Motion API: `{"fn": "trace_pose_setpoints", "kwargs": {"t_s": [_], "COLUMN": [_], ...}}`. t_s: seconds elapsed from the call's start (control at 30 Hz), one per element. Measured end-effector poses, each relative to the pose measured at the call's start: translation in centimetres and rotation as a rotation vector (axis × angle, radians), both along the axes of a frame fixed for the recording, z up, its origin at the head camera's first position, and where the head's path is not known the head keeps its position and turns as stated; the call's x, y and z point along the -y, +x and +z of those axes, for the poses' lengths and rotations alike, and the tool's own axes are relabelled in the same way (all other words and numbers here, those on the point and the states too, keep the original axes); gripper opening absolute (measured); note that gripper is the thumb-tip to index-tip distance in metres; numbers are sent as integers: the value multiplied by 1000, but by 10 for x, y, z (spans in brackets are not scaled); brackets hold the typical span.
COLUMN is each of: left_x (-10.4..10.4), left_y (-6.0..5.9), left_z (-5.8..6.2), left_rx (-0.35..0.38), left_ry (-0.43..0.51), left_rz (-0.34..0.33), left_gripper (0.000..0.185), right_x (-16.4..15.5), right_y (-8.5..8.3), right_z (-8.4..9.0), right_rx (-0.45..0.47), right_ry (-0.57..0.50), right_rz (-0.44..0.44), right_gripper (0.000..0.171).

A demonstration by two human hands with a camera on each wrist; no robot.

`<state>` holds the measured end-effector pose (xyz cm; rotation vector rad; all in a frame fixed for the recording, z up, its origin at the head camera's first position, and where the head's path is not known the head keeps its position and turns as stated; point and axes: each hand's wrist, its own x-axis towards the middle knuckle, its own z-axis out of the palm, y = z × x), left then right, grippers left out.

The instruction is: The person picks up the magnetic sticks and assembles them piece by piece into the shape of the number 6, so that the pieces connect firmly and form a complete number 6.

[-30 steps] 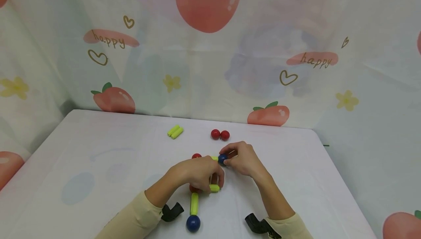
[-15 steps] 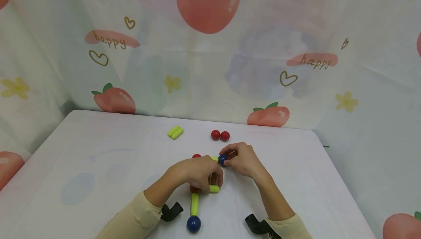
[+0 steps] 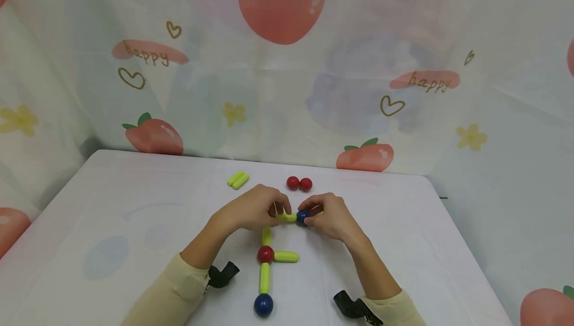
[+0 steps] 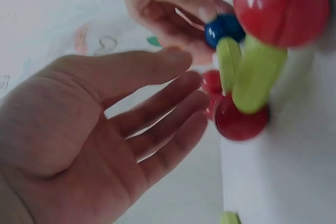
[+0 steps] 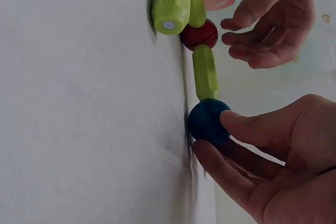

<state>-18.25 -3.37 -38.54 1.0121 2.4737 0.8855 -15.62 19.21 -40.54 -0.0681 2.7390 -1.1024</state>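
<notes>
My right hand (image 3: 331, 218) pinches a blue ball (image 5: 206, 123) between thumb and fingers. A yellow-green stick (image 5: 205, 73) joins that ball to the far red ball (image 5: 201, 34), which the left hand hides in the head view. Just beside this red ball hovers my left hand (image 3: 251, 210), fingers loosely bent, holding nothing. From the far red ball another stick (image 3: 266, 236) runs toward me to a second red ball (image 3: 265, 254). There a stick (image 3: 286, 256) juts right with a free metal-tipped end. One more stick (image 3: 264, 278) leads to the near blue ball (image 3: 263, 305).
Toward the back of the white-covered table (image 3: 134, 181) lie two loose yellow-green sticks (image 3: 238, 180). To their right, two red balls (image 3: 299, 184) sit side by side. Behind the table hangs a printed cloth (image 3: 278, 101). Black curved pieces (image 3: 224, 274) stick out at both cuffs.
My left hand has left the second red ball and its side stick and moved away from me to the far red ball, uncovering the middle of the structure. The right hand stays on the blue ball.
</notes>
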Motion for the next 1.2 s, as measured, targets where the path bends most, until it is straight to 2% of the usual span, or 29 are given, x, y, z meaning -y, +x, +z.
{"fn": "trace_pose_setpoints", "kwargs": {"t_s": [0.1,0.2,0.37,0.57,0.73,0.83,0.97,1.2], "left_x": [7,12,22,40,50,52,54,52], "left_y": [-6,-11,-20,-32,-38,-40,-44,-52], "left_z": [-1,-4,-10,-16,-21,-23,-25,-29], "left_rx": [-7,21,24,-50,-126,-169,-201,-230], "left_ry": [8,-11,-35,-16,8,-13,-58,-105], "left_rz": [114,194,230,325,483,564,603,579], "left_gripper": [24,24,23,23,23,24,27,27], "right_x": [2,3,3,3,4,3,3,4], "right_y": [0,1,1,2,2,2,2,2], "right_z": [0,1,1,1,1,0,-1,-1], "right_rx": [9,18,25,19,19,19,16,16], "right_ry": [6,14,14,10,13,13,8,6], "right_rz": [-3,-9,-16,-16,-15,-15,-14,-24], "right_gripper": [23,23,23,22,23,23,22,22]}}
